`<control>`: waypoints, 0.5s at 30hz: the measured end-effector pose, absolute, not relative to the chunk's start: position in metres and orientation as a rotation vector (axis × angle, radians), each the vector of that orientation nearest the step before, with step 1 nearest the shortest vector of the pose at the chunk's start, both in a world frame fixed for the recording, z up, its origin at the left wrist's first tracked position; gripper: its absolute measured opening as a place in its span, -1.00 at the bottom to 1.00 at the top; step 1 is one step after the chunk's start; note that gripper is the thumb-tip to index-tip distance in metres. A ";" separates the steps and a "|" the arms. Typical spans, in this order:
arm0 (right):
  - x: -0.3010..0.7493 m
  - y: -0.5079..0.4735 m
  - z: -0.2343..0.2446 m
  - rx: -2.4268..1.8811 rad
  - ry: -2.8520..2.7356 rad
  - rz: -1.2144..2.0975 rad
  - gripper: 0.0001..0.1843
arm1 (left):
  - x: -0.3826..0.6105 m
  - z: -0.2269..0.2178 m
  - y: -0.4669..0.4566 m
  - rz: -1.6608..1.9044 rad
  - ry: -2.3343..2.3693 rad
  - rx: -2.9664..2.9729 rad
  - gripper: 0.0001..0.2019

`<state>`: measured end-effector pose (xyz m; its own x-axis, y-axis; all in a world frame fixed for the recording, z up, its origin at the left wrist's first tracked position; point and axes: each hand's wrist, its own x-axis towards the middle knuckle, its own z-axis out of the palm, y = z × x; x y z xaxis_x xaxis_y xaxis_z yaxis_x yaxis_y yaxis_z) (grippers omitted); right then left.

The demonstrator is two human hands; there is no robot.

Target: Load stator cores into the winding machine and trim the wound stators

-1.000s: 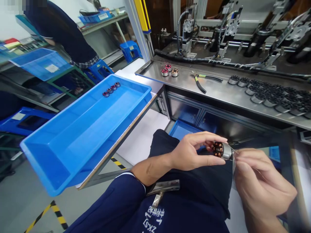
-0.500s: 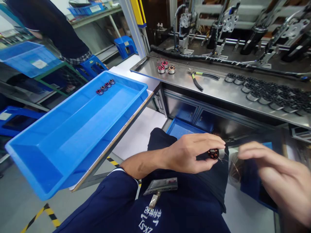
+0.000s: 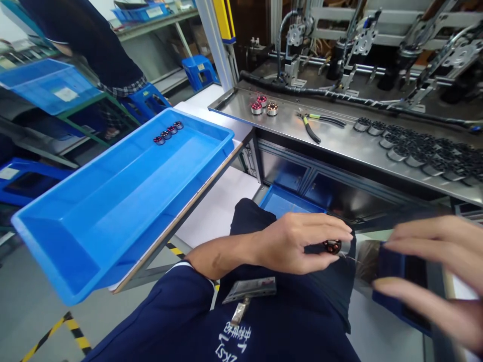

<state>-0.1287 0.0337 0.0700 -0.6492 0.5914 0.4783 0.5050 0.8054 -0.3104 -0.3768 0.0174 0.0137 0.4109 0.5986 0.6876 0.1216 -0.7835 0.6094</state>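
My left hand is closed on a small motor stator with copper windings, pinched between thumb and fingers above my lap. Thin wire ends stick out from the stator toward the right. My right hand, blurred by motion, is apart from it at the right, thumb and fingers spread with nothing visible between them. Beneath the right hand is a dark blue box, partly hidden. Cutting pliers with green and black handles lie open on the metal bench, beside a few wound stators.
At the left, a large blue tray holds several stators in a row. Many black-topped stators stand on the metal bench at right. Machine fixtures rise behind it. Another person sits at the upper left.
My right hand has moved right, away from the stator, and its thumb and fingers have spread. The left hand keeps its hold nearly in place. The view has shifted slightly.
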 end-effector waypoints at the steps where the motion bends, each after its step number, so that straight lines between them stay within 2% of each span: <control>1: -0.137 0.031 0.073 -0.734 -2.506 0.194 -0.70 | -0.376 0.013 0.017 1.367 0.625 2.213 -0.77; 4: -0.159 0.025 0.074 -0.585 -2.636 0.190 -0.89 | -0.378 0.012 0.017 1.386 0.627 2.195 -0.76; 9: -0.155 0.055 0.071 -0.369 -2.770 0.039 -0.77 | -0.402 0.011 0.013 1.282 0.642 1.913 -0.72; 12: -0.163 0.116 0.080 -0.315 -2.874 0.228 -0.72 | -0.416 0.004 0.011 1.297 0.753 1.603 -0.66; 13: -0.173 0.140 0.084 -0.370 -2.854 0.329 -0.65 | -0.419 0.001 0.012 1.333 0.797 1.485 -0.64; 15: -0.203 0.188 0.089 -0.856 -2.672 0.280 -0.36 | -0.422 -0.004 0.014 1.405 0.860 1.264 -0.59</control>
